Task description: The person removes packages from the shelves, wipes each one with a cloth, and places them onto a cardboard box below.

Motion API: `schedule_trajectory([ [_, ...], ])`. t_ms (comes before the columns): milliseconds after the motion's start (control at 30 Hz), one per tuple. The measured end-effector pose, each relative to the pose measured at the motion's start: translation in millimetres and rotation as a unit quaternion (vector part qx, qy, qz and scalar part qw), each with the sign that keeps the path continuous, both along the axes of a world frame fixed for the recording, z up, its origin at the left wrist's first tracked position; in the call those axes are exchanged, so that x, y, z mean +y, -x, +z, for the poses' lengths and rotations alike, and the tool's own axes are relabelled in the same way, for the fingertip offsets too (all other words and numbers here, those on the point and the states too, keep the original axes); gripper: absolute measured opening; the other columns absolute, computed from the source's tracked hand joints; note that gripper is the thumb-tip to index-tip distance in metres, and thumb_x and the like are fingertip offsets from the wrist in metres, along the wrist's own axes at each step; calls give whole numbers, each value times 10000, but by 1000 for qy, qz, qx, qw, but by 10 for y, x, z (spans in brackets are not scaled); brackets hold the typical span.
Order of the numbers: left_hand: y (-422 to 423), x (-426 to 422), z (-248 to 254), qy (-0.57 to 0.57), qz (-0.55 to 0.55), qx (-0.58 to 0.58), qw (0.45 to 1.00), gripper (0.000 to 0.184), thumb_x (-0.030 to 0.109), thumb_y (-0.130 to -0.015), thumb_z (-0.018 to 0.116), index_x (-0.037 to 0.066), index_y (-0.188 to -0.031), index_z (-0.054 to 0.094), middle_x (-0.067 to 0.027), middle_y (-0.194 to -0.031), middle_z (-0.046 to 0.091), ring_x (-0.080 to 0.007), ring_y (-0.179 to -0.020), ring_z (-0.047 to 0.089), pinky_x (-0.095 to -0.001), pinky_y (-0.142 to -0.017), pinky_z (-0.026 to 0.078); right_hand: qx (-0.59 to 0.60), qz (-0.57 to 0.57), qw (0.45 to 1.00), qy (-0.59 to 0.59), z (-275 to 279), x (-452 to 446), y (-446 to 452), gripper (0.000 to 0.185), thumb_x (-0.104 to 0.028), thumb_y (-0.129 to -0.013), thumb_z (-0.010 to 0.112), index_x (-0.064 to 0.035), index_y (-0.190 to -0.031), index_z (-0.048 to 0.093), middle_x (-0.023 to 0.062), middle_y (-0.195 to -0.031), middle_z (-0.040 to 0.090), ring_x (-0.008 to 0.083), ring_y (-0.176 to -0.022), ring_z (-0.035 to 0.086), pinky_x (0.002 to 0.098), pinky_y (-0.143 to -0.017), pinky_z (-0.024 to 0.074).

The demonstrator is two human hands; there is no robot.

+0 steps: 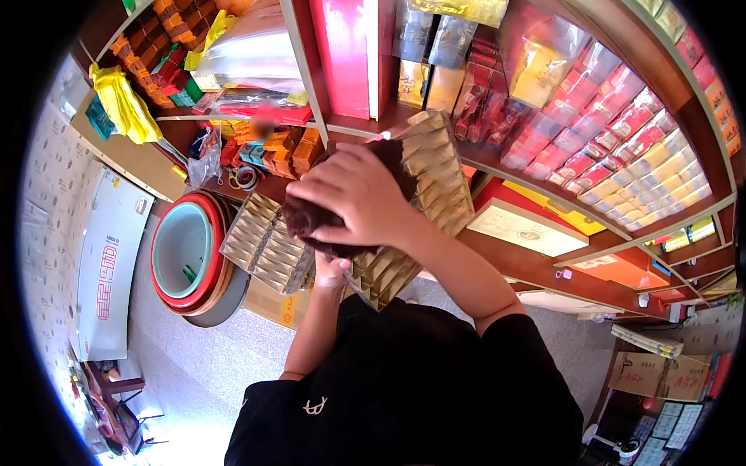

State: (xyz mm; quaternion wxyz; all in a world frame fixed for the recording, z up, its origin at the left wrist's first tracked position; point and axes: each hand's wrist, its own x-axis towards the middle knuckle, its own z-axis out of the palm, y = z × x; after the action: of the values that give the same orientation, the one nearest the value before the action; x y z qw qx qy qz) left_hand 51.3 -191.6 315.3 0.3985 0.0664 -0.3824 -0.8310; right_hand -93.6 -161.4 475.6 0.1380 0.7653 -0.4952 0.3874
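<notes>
My right hand [353, 194] is closed over a bunched dark brown cloth [311, 217], its fingers spread across the top. The cloth lies against a gold panel with raised, wavy ridges [435, 171], which is held tilted in front of the shelves. Below the cloth, my left hand [332, 268] grips the panel near its lower left edge. The thumb shows there, while its other fingers are hidden behind. Just left of my hands, similar gold ridged pieces [264, 241] rest lower down, above a cardboard box [268, 303].
Shelves ahead hold red and yellow packets [590, 109], orange bundles [307, 151] and a clear plastic pack [256, 54]. Stacked round basins [183, 252] stand at the left, near a white freezer [116, 264]. Flat boxes [528, 227] lie on the right shelf.
</notes>
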Motion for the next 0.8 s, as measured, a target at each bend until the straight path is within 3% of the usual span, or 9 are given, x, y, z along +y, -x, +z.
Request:
schedule_trajectory([
  [100,-76,-10,179,1,10,12,1000,982,226,-585,861,-40,-1366,328,-159,-1278,505,-276,-1166,536,-432,-989,453,-20,-22,999,34,58,-81,314,436,-364,-674,730,-120,-1026,646,66,-891,649,265,-858,598,402,-853,434],
  [167,-135,19,285,-25,3,51,998,947,223,-588,852,-48,-1348,357,-172,-1272,515,-299,-1144,554,-450,-979,463,9,-134,991,28,34,-61,628,412,-363,-742,701,-98,-1049,633,88,-945,647,298,-918,594,397,-876,436],
  [233,-198,11,179,-38,-5,58,998,937,216,-585,847,-48,-1343,365,-174,-1273,515,-312,-1143,552,-460,-979,465,-42,-205,976,58,-167,-150,946,480,-424,-794,660,-79,-1122,605,123,-1044,625,322,-1024,560,459,-966,395],
  [300,-238,22,105,-44,8,39,998,942,213,-576,851,-44,-1343,368,-167,-1263,520,-313,-1138,554,-457,-978,465,-140,-265,952,63,-339,-175,1014,580,-455,-863,604,-70,-1286,505,188,-1236,553,370,-1141,523,430,-971,420],
  [367,-227,67,107,-56,27,40,997,939,212,-566,855,-41,-1335,380,-162,-1257,524,-312,-1132,555,-451,-975,467,-288,-319,903,5,-498,-193,1045,554,-471,-892,579,-64,-1265,535,207,-1162,609,380,-1039,591,426,-901,462],
  [567,-319,37,87,-71,31,58,995,924,216,-577,847,-18,-1344,390,-151,-1250,531,-316,-1133,555,-461,-976,465,-446,-250,840,-184,-638,114,1212,547,-497,-901,552,-3,-1121,627,198,-836,688,372,-843,661,407,-787,495],
  [667,-364,-48,40,-46,41,72,995,845,351,-639,741,17,-1345,418,-172,-1277,514,-363,-1139,538,-496,-971,458,-409,-282,843,-207,-814,307,1173,557,-510,-901,548,-4,-1118,630,208,-911,684,363,-872,660,400,-784,493],
  [733,-349,-62,116,-73,11,73,995,911,341,-620,801,37,-1372,387,-142,-1310,490,-336,-1190,505,-495,-1013,423,-330,-386,840,-189,-830,405,999,569,-519,-905,534,-19,-1167,603,211,-930,680,366,-878,654,412,-807,494],
  [800,-250,-39,140,-68,10,62,996,912,372,-628,790,41,-1375,386,-138,-1310,491,-334,-1192,504,-491,-1012,423,-266,-399,870,-119,-689,399,749,638,-511,-889,538,-12,-1285,511,228,-1169,593,383,-1080,569,458,-931,432],
])
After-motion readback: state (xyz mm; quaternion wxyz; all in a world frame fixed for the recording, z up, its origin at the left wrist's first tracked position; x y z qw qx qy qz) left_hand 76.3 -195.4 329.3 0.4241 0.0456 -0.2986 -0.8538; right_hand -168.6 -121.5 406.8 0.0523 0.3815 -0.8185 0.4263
